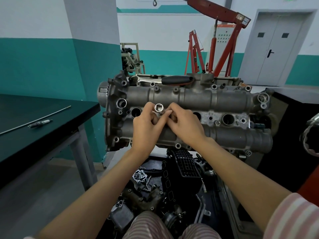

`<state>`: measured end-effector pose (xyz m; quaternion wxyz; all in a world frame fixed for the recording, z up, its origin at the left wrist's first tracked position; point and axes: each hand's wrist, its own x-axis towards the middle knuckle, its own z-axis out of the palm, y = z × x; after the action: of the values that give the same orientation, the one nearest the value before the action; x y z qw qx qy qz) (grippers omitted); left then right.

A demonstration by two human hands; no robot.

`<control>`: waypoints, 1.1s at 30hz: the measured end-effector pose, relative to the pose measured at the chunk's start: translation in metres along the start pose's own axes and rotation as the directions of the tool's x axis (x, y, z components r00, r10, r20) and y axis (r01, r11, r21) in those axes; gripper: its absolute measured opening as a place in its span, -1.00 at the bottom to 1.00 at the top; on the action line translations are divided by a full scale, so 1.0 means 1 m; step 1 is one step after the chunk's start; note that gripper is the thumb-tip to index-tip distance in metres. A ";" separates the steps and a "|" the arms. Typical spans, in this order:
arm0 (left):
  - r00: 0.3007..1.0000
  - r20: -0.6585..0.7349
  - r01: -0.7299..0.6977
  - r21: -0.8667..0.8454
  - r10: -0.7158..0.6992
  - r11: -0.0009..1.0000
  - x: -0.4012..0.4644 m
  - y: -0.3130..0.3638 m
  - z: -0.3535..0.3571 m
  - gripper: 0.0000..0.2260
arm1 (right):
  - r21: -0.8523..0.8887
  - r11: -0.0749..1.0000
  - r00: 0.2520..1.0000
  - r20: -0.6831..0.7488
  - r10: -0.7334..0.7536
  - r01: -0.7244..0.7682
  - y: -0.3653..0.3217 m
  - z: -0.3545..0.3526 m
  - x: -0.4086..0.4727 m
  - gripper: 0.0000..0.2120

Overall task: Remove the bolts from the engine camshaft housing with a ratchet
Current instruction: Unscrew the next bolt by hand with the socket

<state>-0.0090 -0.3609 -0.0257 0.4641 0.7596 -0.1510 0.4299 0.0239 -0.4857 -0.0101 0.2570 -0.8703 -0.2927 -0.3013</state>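
Both hands on one socket, above the camshaft housing (pixel 198 99).
We pinch the small, slick steel socket (pixel 158 107) by its knurl: left hand (pixel 146 125) and right hand (pixel 184 123) fingers curled round it.

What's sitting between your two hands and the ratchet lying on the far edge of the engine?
In the head view, only the upper cam tube of the housing, with bolt bosses along it, lies between the hands holding the socket and the ratchet.

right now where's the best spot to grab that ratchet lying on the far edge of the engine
Take the chrome ratchet with the black handle by its thick black grip at the right end, coming down from above. It lies flat along the top of the grey metal camshaft housing, grip exposed, chrome head pointing left.
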 end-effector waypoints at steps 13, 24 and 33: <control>1.000 -0.018 0.021 -0.014 -0.022 1.000 0.000 0.001 0.001 -0.77 | -0.026 1.000 1.000 -0.010 0.001 -0.001 0.000 0.000 0.000 -0.83; 0.999 -0.029 0.016 -0.007 -0.016 1.000 0.000 -0.002 0.002 -0.81 | 0.005 1.000 1.000 0.003 0.018 -0.018 -0.003 -0.001 -0.001 -0.68; 0.997 0.017 -0.072 0.070 0.071 0.995 -0.002 0.000 -0.003 -0.84 | -0.058 0.992 0.992 -0.032 -0.119 0.117 -0.001 0.000 -0.003 -0.73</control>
<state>-0.0117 -0.3586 -0.0272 0.4202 0.7727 -0.1662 0.4459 0.0215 -0.4860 -0.0116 0.2196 -0.8530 -0.3305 -0.3391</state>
